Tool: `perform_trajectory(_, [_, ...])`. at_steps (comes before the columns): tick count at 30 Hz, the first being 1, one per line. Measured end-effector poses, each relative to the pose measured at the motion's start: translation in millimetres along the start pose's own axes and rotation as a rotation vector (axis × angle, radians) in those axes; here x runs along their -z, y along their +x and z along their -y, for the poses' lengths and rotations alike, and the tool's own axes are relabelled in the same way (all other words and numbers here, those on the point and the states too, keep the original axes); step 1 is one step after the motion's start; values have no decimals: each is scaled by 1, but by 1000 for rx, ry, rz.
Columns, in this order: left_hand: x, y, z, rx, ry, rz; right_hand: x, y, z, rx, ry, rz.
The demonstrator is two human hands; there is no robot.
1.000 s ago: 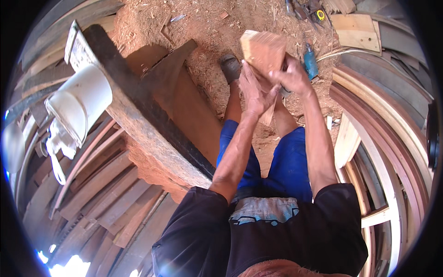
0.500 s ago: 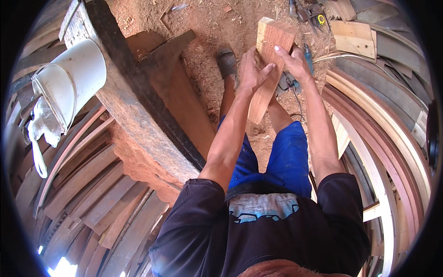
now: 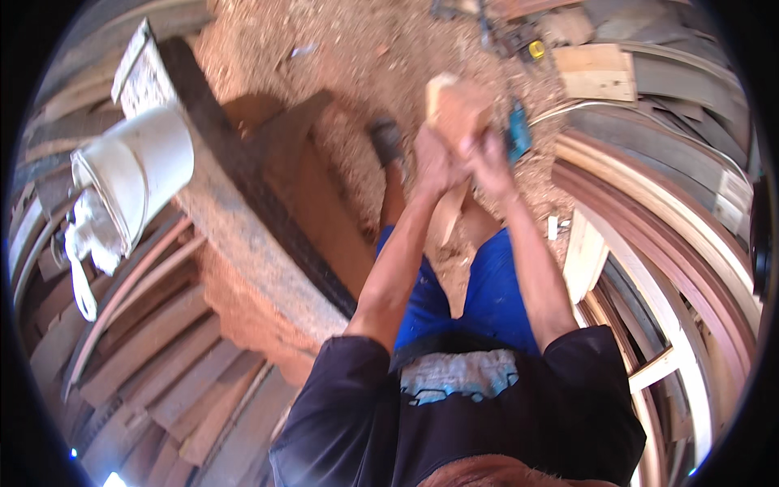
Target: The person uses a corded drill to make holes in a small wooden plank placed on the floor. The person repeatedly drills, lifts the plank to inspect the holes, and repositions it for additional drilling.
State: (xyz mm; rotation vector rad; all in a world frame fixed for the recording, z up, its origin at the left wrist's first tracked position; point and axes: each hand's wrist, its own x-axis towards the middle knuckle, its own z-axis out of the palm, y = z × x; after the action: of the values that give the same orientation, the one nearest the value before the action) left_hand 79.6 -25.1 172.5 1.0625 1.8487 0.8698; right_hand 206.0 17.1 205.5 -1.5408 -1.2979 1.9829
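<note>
A thick block of reddish-brown wood (image 3: 459, 107) is held out in front of me, its paler end pointing away. My left hand (image 3: 436, 162) is closed on the block's left side. On the other side my right hand (image 3: 490, 166) grips it too, the two hands close together. Both hands and the block are blurred by motion, so single fingers are hard to make out. The block's lower part shows below my wrists, between my knees. Just right of my right hand, a teal power tool (image 3: 518, 131) rests on the ground.
At left a heavy timber beam (image 3: 243, 235) slants toward me, with a white bucket (image 3: 138, 170) hanging beside it. Curved planks (image 3: 657, 219) are stacked at right. Wood shavings (image 3: 341, 49) cover the ground. A yellow tape measure (image 3: 536, 49) lies at the far right.
The block and both hands have moved left and nearer to me. The block has tilted, its end face now showing more. My hands have come closer together, and the view has shifted.
</note>
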Motion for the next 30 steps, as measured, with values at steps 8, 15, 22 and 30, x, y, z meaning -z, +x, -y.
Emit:
perform_trajectory(8, [65, -111, 7, -62, -5, 165, 4, -90, 7, -286, 400, 210])
perform_trajectory(15, [59, -144, -78, 444, -699, 650, 18, -141, 113, 128, 258, 207])
perform_trajectory(22, [122, -84, -197, -372, -261, 712, 45, -167, 202, 230, 324, 349])
perform_trajectory(30, [136, -107, -178, -205, -46, 621, 25, -168, 204, 291, 293, -176])
